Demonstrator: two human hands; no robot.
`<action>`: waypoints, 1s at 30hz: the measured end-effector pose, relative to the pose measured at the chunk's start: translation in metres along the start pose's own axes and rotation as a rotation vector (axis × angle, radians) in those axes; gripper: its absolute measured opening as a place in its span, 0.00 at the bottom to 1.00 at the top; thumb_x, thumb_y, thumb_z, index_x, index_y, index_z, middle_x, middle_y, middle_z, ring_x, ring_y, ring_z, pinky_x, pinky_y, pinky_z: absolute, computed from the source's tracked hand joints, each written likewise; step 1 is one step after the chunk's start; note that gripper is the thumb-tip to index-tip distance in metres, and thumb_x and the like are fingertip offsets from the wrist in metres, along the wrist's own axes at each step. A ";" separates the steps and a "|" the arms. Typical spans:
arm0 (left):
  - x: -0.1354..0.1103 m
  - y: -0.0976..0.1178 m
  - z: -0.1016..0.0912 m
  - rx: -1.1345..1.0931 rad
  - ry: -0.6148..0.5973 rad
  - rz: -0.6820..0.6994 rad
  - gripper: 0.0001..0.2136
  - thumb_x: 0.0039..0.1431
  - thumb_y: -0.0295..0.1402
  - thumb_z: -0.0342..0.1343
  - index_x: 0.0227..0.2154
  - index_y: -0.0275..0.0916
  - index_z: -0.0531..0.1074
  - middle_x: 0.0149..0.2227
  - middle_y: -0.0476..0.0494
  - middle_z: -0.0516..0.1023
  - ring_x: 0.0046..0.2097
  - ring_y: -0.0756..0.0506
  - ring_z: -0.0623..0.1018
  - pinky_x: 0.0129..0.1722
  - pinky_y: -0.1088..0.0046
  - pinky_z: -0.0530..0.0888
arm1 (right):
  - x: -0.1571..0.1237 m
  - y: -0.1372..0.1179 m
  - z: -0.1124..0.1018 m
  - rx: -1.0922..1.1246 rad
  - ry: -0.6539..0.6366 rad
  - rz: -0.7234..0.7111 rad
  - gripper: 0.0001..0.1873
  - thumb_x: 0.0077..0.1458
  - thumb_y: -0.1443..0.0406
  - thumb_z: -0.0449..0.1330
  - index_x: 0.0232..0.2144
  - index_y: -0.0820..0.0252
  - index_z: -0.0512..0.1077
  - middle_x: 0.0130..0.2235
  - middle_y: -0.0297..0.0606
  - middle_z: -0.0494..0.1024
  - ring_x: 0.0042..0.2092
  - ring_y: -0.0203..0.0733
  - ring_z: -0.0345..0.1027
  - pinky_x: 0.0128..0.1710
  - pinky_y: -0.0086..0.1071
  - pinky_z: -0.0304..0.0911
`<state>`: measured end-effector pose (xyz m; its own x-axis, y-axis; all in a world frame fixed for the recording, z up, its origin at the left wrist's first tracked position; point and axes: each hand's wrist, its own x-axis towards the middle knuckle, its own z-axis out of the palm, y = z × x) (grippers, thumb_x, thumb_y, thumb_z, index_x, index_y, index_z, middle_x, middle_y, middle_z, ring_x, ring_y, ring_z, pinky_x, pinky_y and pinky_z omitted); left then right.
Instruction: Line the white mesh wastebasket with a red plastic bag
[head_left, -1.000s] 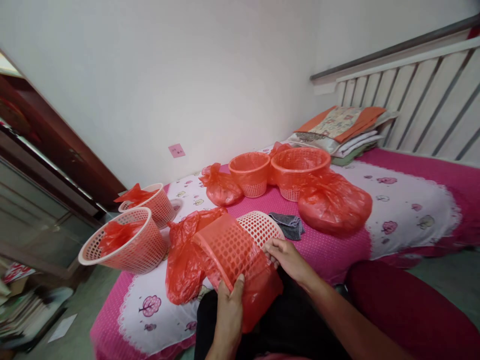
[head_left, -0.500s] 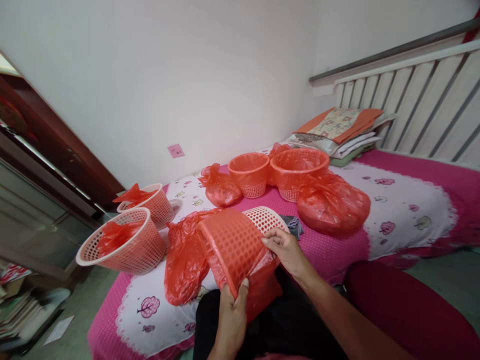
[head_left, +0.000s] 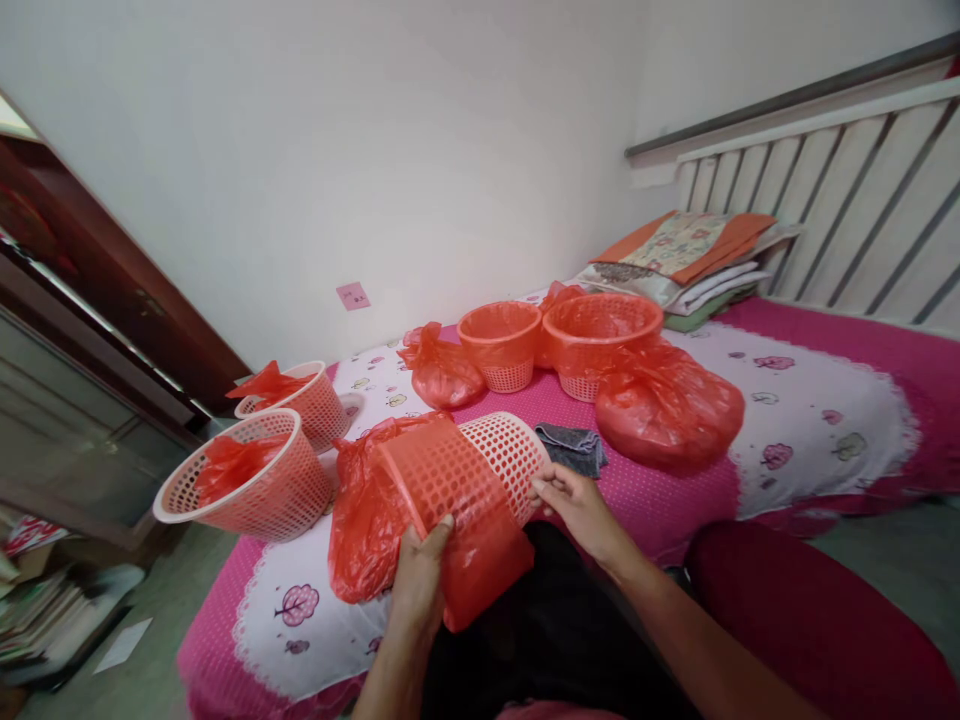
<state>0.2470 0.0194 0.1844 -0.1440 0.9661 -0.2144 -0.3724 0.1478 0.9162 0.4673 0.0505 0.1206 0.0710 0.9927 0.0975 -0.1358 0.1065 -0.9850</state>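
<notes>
A white perforated plastic basket (head_left: 510, 455) lies on its side over my lap, partly wrapped in a red plastic bag (head_left: 450, 500). My left hand (head_left: 420, 580) grips the bag-covered rim end, thumb on top, fingers closed. My right hand (head_left: 574, 505) pinches the red bag's edge against the basket's side near its bare base end. The rest of the red bag bulges out to the left onto the bed.
Bed with pink and white cover (head_left: 787, 420). Two baskets with red bags (head_left: 247, 485) (head_left: 300, 400) hang at the left edge. Two bag-lined baskets (head_left: 502, 345) (head_left: 600, 335), tied red bags (head_left: 667, 405) (head_left: 439, 370), grey cloth (head_left: 574, 448), folded bedding (head_left: 682, 260) behind.
My left hand slid left and up along the covered rim. The basket turned and shifted left, and my right hand followed, staying on the bag's edge.
</notes>
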 end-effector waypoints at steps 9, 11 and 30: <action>-0.001 0.013 0.013 -0.126 -0.019 -0.098 0.20 0.48 0.26 0.69 0.46 0.34 0.77 0.41 0.35 0.87 0.49 0.32 0.86 0.55 0.52 0.81 | -0.008 -0.006 0.030 -0.060 -0.105 -0.033 0.16 0.52 0.51 0.67 0.27 0.56 0.71 0.27 0.30 0.72 0.30 0.37 0.64 0.33 0.33 0.62; -0.001 0.014 0.011 -0.136 0.002 -0.130 0.19 0.48 0.25 0.68 0.45 0.34 0.77 0.41 0.33 0.87 0.49 0.32 0.86 0.54 0.52 0.81 | -0.007 -0.003 0.028 -0.051 -0.082 -0.040 0.15 0.52 0.52 0.66 0.26 0.56 0.70 0.27 0.30 0.72 0.29 0.37 0.64 0.32 0.32 0.62; 0.055 0.039 0.008 0.781 -0.165 0.326 0.12 0.45 0.22 0.65 0.16 0.44 0.72 0.17 0.49 0.71 0.28 0.42 0.76 0.37 0.68 0.73 | 0.002 0.029 -0.010 -0.092 0.020 0.010 0.19 0.52 0.47 0.65 0.27 0.55 0.71 0.24 0.32 0.74 0.27 0.42 0.69 0.34 0.37 0.65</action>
<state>0.2318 0.0804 0.2115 0.0237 0.9951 0.0963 0.4106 -0.0975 0.9066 0.4733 0.0547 0.0907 0.0900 0.9922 0.0860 -0.0449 0.0903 -0.9949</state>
